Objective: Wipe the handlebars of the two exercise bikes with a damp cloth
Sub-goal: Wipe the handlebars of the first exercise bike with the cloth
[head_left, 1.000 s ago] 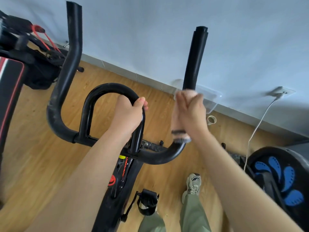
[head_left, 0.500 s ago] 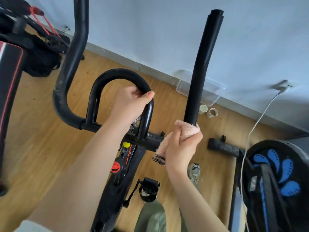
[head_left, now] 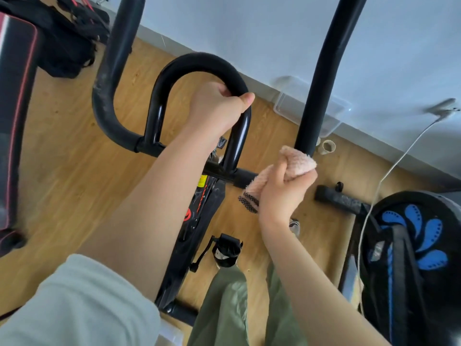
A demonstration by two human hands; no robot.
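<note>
The black exercise bike's handlebar has a left horn (head_left: 107, 96), a centre loop (head_left: 199, 63) and a right horn (head_left: 321, 78) that rises out of the top of the view. My left hand (head_left: 217, 108) grips the right side of the centre loop. My right hand (head_left: 282, 193) is closed on a pink cloth (head_left: 296, 163) wrapped around the lower bend of the right horn. A dark mesh edge of the cloth hangs below my fist. A second bike with a blue-patterned wheel cover (head_left: 419, 243) stands at the right.
A black padded bench (head_left: 17, 103) and a black bag (head_left: 64, 46) are on the left. A clear plastic box (head_left: 331, 113) and tape rolls (head_left: 328, 146) lie by the wall. A white cable (head_left: 389, 176) runs from a wall socket. The bike's pedal (head_left: 225, 248) is below.
My right hand slid the cloth down the right horn to its lower bend. My left hand kept its grip on the loop. The view came closer.
</note>
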